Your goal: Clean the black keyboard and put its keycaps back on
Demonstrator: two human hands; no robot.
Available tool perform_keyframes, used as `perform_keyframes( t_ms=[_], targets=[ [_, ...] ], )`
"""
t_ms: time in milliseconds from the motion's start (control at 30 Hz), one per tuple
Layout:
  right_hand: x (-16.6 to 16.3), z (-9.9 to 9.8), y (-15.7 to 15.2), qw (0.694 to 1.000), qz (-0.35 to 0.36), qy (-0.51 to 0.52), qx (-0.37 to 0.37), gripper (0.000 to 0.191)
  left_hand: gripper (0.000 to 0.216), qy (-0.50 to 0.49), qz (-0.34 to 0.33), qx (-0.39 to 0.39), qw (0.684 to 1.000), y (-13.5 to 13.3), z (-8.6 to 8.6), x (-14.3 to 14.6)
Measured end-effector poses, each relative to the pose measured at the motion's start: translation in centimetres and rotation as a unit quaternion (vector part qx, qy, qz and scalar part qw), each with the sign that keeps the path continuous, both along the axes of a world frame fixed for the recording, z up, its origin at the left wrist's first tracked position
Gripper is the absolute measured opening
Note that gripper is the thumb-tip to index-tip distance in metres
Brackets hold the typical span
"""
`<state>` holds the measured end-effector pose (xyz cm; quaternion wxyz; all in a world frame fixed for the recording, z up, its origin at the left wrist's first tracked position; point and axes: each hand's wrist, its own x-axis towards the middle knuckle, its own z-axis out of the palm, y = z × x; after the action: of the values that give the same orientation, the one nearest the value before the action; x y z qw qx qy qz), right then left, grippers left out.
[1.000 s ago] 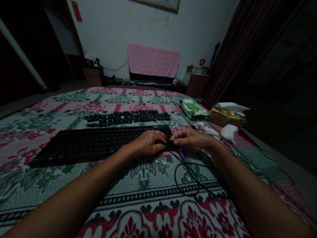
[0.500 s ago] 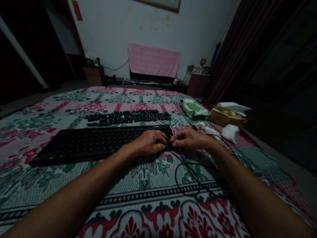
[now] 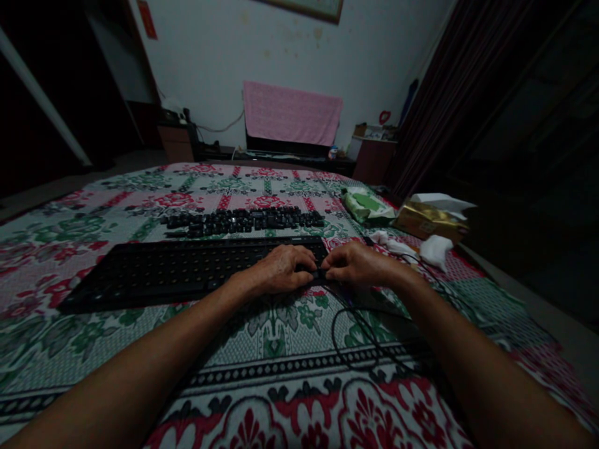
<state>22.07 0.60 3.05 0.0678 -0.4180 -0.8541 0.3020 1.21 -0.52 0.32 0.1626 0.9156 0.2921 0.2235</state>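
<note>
A black keyboard [image 3: 154, 268] with most of its keycaps off lies across the patterned cloth, bare key posts showing in rows. My left hand [image 3: 283, 268] rests over its right part, fingers bent and closed on it. Facing it at the keyboard's right end is my right hand [image 3: 353, 263], thumb and fingertips pinched together low over the keys. Whatever is in that pinch is too small and dark to make out. Behind the keyboard, loose black keycaps [image 3: 248, 219] lie in a long heap. A black cable [image 3: 334, 333] loops below my right hand.
A green and white wipes pack [image 3: 367, 206] and a gold tissue box [image 3: 428, 218] stand at the right. Crumpled white tissues [image 3: 435, 251] lie before the box. The flowered cloth [image 3: 271, 374] covers the whole surface. Beyond it, a pink towel [image 3: 292, 112] hangs over a screen.
Both hands stay at the keyboard's right end, with only slight finger movement. A purple piece below my right hand shows less clearly now.
</note>
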Motion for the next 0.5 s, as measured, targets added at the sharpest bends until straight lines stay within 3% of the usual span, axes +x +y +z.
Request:
perform_keyframes(
  t_ms=[133, 500],
  targets=[
    [-0.11, -0.18, 0.03, 1.0, -0.022, -0.004, 0.002, 0.024, 0.021, -0.02, -0.009, -0.001, 1.0, 0.02, -0.03, -0.02],
    [0.28, -0.69, 0.59, 0.992, -0.055, 0.056, -0.099, 0.026, 0.024, 0.006, -0.02, 0.021, 1.0, -0.18, 0.19, -0.08]
  ],
)
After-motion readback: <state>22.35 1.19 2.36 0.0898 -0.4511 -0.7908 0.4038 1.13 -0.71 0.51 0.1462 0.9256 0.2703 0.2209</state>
